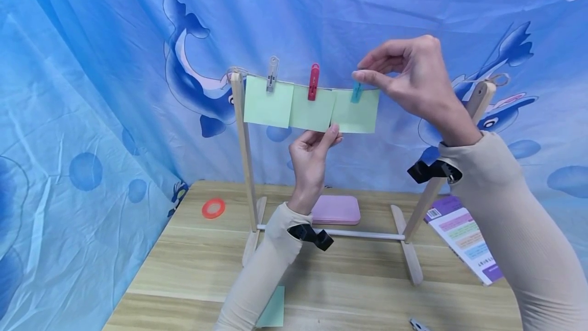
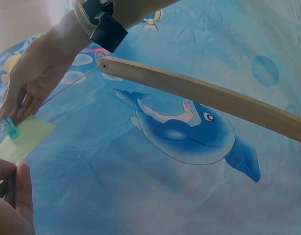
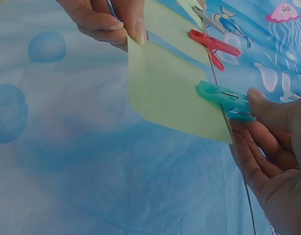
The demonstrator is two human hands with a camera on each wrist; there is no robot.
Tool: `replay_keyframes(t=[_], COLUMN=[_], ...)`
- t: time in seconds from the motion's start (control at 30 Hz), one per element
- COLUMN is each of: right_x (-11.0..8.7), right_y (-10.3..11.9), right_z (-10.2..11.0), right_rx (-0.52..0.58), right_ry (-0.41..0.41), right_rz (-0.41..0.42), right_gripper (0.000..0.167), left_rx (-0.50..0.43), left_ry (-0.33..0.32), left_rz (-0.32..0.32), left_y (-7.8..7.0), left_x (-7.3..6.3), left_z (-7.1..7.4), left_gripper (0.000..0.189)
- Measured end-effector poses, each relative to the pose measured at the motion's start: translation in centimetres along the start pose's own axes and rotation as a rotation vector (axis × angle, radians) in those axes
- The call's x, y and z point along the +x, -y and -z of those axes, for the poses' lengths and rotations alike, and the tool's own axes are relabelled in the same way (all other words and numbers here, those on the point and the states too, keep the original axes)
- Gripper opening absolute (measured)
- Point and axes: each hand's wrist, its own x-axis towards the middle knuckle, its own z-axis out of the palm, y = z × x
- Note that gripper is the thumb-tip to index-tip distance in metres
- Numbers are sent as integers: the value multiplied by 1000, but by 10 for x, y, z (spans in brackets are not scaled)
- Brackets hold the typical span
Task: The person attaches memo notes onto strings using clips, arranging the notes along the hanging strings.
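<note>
A squeeze too hard on the teal clothespin (image 3: 214, 93) could spread its grip and free the green sheet (image 1: 353, 116) beneath it, as a person works with both hands at a string (image 2: 72, 84) tied across a wooden stand (image 1: 245, 157). The likelier trouble may come from below: a downward tug by the left hand (image 1: 309, 160) could drag the sheet's top edge out of the clothespin or leave it hanging crooked. A sharp pull could also jolt the string and shake the middle sheet (image 1: 312, 109) and the far sheet (image 1: 268, 101), held by a red clothespin (image 1: 314, 81) and a gray clothespin (image 1: 272, 74). How deeply the teal one bites on the paper cannot be judged.

The right hand (image 1: 420, 83) pinches the upper end of the teal clothespin, thumb against fingers, with the clothespin at about nine o'clock from that hand and the green sheet at eight. The left hand pinches the sheet's lower corner at seven o'clock, thumb in front; from that hand, most of the sheet lies toward one to two o'clock, and the teal clothespin at one. The sheet hangs between the two hands, its top edge at the string. The red clothespin stands at nine o'clock from the teal one, the gray farther out the same way.
</note>
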Motion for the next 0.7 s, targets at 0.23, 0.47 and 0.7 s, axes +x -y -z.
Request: replay_keyframes(t=[0.23, 0.47, 0.7], right_x=[-3, -5, -7], right_y=[2, 2, 2], right_z=[0, 0, 2], right_rx=[-47, -72, -75], right_ry=[37, 69, 88], right_rz=[11, 27, 20], right_gripper=[18, 26, 32], left_rx=[-7, -8, -14], left_ry=[-7, -10, 0], left_rz=[-17, -29, -33], left_y=[0, -2, -1], left_x=[-1, -3, -3], left_z=[0, 2, 3], left_gripper=[18, 18, 17])
